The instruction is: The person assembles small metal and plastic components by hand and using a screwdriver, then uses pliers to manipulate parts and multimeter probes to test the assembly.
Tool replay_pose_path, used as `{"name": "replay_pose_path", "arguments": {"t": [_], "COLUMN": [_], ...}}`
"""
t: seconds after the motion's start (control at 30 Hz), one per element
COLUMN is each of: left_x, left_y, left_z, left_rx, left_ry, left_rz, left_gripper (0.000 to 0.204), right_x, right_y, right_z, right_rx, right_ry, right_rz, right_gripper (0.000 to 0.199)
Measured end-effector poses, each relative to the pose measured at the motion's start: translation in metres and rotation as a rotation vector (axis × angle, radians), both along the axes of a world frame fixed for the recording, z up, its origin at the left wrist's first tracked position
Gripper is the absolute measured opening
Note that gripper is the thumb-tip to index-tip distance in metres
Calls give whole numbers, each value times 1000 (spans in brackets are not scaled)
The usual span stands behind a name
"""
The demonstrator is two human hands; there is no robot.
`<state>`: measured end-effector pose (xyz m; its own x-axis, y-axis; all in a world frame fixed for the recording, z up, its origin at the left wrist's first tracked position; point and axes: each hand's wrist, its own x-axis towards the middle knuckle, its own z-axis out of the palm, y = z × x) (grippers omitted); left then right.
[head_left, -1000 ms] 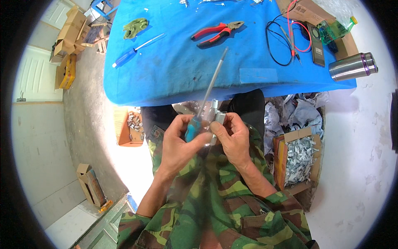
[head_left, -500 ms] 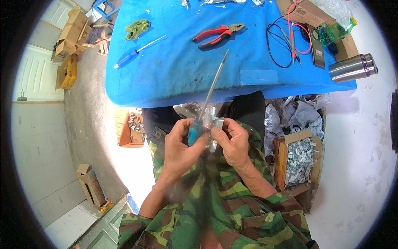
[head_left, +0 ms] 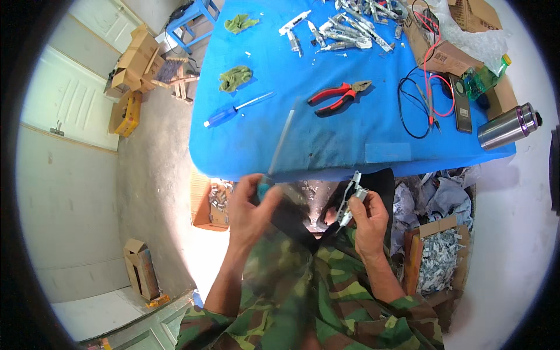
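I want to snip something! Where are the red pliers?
In the head view, the red-handled pliers lie on the blue table, right of the blue-handled screwdriver and left of the black and red test leads.

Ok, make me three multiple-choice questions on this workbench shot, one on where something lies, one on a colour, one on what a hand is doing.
1. Where does the red-handled pair of pliers lie?
A. on the blue table top
B. on the concrete floor
C. in a cardboard box

2. What colour is the handle of the screwdriver lying on the table?
A. yellow
B. blue
C. black

3. What is the right hand doing?
A. resting flat on the table
B. hanging empty
C. gripping a small silvery metal part

Answers:
1. A, since the pliers rest on the blue surface near its middle.
2. B, since its grip is blue with a bare metal shaft.
3. C, since the fingers close round the metal part below the table edge, while the left hand holds a long teal-handled screwdriver apart from it.
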<state>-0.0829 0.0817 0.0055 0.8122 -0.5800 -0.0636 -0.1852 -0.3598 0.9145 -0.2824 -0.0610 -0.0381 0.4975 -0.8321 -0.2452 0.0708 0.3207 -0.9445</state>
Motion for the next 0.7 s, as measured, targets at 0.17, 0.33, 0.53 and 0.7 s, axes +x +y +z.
{"name": "replay_pose_path", "arguments": {"t": [0.17,0.33,0.53,0.7], "left_x": [51,86,68,42], "left_y": [-13,-34,-79,-145], "left_z": [7,-1,19,29], "left_rx": [156,306,226,203], "left_ry": [-352,-777,-978,-864], "left_rz": [25,4,-157,-326], "left_gripper": [33,36,43,55], "right_x": [-5,-8,-11,-10], "right_y": [-5,-4,-10,-11], "right_z": [-11,-21,-19,-13], "right_rx": [72,155,126,132], "right_ry": [-52,-148,-112,-130], "right_rz": [-16,-19,-53,-66], "right_gripper": [26,24,20,19]}}
